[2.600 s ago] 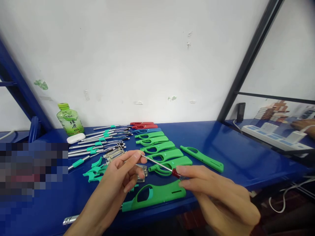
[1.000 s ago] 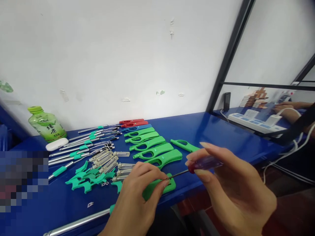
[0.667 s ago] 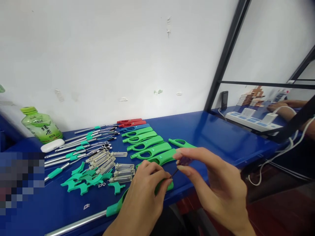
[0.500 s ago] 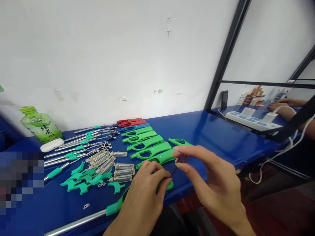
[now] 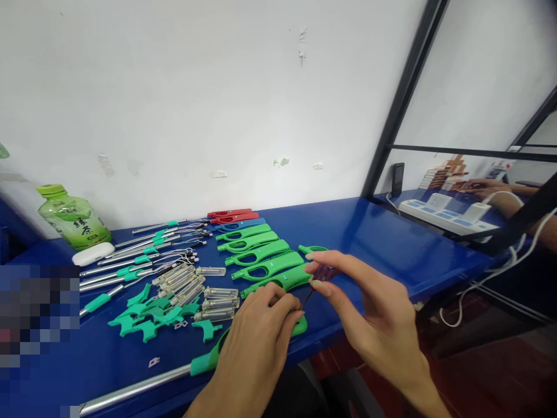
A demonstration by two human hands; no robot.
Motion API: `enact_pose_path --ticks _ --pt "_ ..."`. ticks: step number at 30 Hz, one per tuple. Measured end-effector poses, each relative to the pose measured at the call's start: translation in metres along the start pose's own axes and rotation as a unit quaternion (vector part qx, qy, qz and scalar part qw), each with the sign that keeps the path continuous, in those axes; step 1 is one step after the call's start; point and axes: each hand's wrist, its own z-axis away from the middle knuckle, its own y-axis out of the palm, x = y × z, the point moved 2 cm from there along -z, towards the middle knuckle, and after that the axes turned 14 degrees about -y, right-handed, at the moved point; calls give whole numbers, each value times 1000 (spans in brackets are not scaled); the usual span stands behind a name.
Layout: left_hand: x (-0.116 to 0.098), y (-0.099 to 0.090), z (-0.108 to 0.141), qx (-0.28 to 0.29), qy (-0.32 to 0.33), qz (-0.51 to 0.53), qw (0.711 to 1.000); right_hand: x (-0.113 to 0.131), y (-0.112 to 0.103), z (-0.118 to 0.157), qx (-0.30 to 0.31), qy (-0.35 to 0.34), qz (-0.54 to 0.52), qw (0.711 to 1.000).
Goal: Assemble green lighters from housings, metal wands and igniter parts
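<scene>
My left hand (image 5: 256, 342) is wrapped around a green long-nosed lighter (image 5: 204, 362) near the table's front edge. The lighter's silver tube points to the lower left, and much of its body is hidden under my fingers. Thumb and fingertips of my right hand (image 5: 378, 316) pinch the purplish see-through handle of a small screwdriver (image 5: 322, 274). Its thin shaft slants down to the lighter beside my left fingertips; the tip's exact contact is hidden. Left of my left hand lie clear fuel tanks (image 5: 221, 303) and a green trigger (image 5: 209, 330).
Green handle shells (image 5: 261, 253) are lined up behind my hands, with blue and red ones beyond. Metal tubes with wires (image 5: 145, 259) and several green triggers (image 5: 148, 331) lie left. A green bottle (image 5: 76, 220) stands far left; a power strip (image 5: 448, 215) is beyond the black frame.
My right hand has shifted very slightly and the screwdriver's angle has changed a little. My left hand keeps its hold on the lighter.
</scene>
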Motion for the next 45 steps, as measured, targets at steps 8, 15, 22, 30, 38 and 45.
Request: enact_pose_path --ticks 8,15,22,30,38,45 --pt "-1 0 -2 7 3 -36 999 -3 -1 1 -2 -2 11 1000" --pt "-5 1 -3 8 25 -73 997 -3 0 -1 5 -9 9 1000" --pt "-4 1 -4 -30 60 -87 994 -6 1 -2 13 -7 4 1000" --pt "-4 -7 20 -93 144 -123 977 -11 8 0 -16 -10 -16 1000" --pt "7 -11 27 -107 181 -152 966 -11 12 3 26 8 -110 994" --pt "9 -10 27 -118 185 -146 965 -12 21 4 -67 -11 -31 997"
